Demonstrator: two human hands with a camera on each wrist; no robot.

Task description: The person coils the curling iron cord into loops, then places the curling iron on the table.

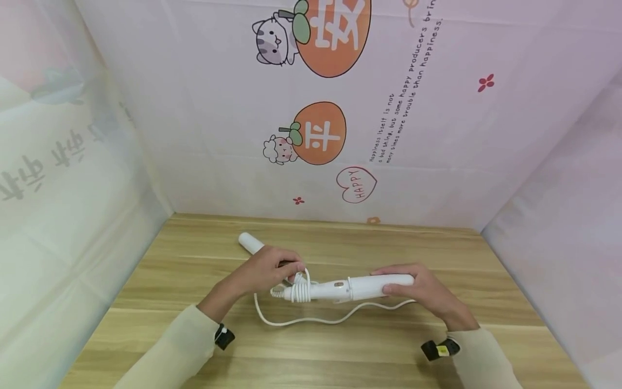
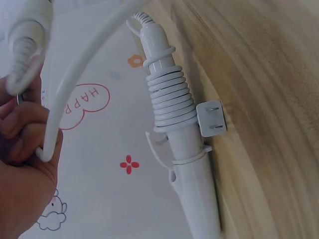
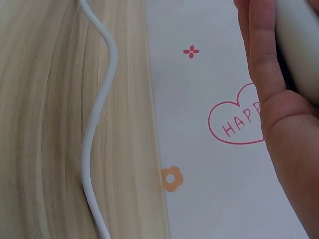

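A white curling iron [image 1: 335,290] lies level across the middle in the head view, white cord coiled round its handle. My right hand [image 1: 425,286] grips it by the thick white barrel end, thumb on the near side. At the handle end my left hand [image 1: 267,270] pinches the cord [image 2: 75,79] between curled fingers, beside the coils. From there loose cord sweeps along the table toward the right hand. A second white curling iron [image 2: 184,144], mostly hidden by the left hand in the head view, lies on the table with its cord wound round the handle and a two-pin plug [image 2: 212,118] against it.
The wood-grain table [image 1: 316,356] meets a printed cloth wall [image 1: 218,135] at the back. Plain pale cloth hangs at the left [image 1: 87,243] and right [image 1: 559,243]. Each wrist wears a black strap.
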